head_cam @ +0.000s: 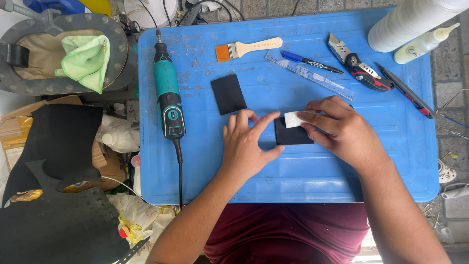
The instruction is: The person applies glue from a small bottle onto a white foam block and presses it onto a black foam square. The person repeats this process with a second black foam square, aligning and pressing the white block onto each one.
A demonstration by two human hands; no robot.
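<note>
left hand steadying black patch (right hand with white block)

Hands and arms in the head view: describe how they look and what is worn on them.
Both the left hand and the right hand are bare: no gloves, rings, watch or wristbands show. The forearms are uncovered right down to the bottom edge of the picture, with no sleeve cuffs in sight. Fingernails are short. Between the arms shows a dark red shirt on the person's body.
</note>
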